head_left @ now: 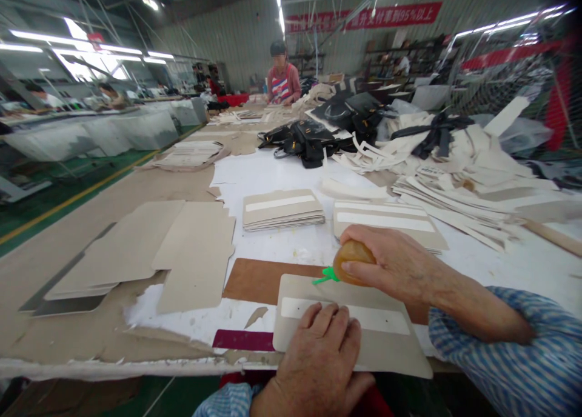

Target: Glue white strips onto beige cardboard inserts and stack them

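Worktable (95, 344), clock centred on the panel (388, 347)

From afar I see it overlapping a board (259, 282); a first stack (284, 210) lies at 11 o'clock, a second stack (386, 222) at 1, sheets (122, 244) at 10, bags (309, 139) at 12 behind both stacks, strips (454, 206) at 2.

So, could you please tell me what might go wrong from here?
The rounded amber bottle in the right hand might drip from its green nozzle onto the brown rectangular sheet partly under the flat beige panel. The panel's near edge seems to overhang the paper-covered table, so it could shift if the left hand lifts.
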`<state>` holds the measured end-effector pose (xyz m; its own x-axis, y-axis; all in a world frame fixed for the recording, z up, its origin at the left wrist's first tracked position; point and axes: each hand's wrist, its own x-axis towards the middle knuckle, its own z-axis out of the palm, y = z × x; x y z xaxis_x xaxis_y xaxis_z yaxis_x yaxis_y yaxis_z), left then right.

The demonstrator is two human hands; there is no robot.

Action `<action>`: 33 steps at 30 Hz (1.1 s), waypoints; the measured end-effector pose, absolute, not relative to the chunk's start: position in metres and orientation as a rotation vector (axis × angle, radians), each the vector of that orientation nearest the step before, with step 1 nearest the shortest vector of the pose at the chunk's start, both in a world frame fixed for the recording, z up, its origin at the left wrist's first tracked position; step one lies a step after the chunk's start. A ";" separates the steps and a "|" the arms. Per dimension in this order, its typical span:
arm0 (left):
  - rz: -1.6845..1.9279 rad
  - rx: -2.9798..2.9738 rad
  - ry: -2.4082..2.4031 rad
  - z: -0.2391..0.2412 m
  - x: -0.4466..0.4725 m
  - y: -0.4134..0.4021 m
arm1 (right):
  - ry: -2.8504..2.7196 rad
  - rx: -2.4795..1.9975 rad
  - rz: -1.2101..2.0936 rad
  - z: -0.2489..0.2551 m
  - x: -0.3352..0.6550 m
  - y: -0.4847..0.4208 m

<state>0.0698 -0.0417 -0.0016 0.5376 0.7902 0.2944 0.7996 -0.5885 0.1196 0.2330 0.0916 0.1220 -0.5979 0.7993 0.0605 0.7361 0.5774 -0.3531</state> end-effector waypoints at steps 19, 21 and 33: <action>-0.563 -2.711 -1.430 -0.006 0.069 -0.042 | -2.451 -1.493 0.553 0.122 0.281 0.085; -0.546 -2.720 -1.427 -0.007 0.069 -0.041 | -2.435 -1.511 0.563 0.121 0.286 0.084; -0.510 -2.713 -1.397 -0.005 0.069 -0.041 | -2.362 -1.631 0.542 0.116 0.321 0.081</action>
<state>0.0692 -0.0413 -0.0050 0.5381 0.7836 0.3105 0.7994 -0.5913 0.1069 0.3209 0.0812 0.1163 -0.3597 0.9327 -0.0278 0.8516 0.3160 -0.4183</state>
